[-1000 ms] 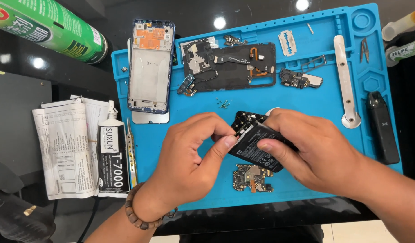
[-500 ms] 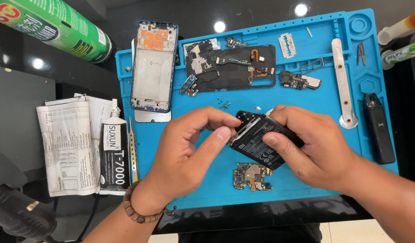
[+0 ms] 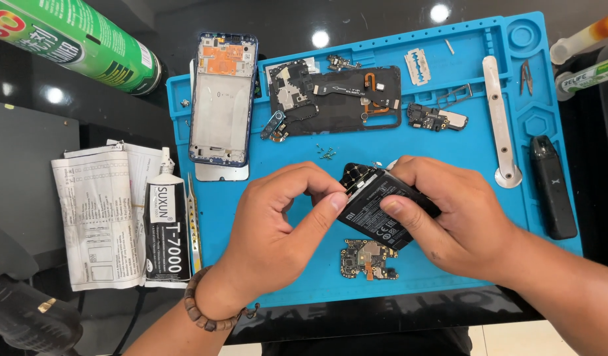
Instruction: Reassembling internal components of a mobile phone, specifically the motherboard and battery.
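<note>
A flat black phone battery (image 3: 376, 214) is held tilted just above the blue work mat (image 3: 462, 142). My right hand (image 3: 442, 221) grips it from the right, thumb lying across its face. My left hand (image 3: 277, 227) pinches the battery's upper left edge between thumb and forefinger. A small green circuit board (image 3: 368, 258) lies on the mat right below the battery. A beaded bracelet (image 3: 205, 313) circles my left wrist.
On the mat lie an open phone frame (image 3: 223, 109), a black inner cover with flex cables (image 3: 337, 99), a small board (image 3: 437, 117), loose screws (image 3: 327, 153), a razor blade (image 3: 418, 66), a metal pry tool (image 3: 500, 118). Left of it: glue tube (image 3: 167, 227), folded paper (image 3: 99, 217), green can (image 3: 73, 39).
Both hands have kept hold of the battery and turned it slightly; my left thumb now presses at its upper left edge. Everything on the mat stays put.
</note>
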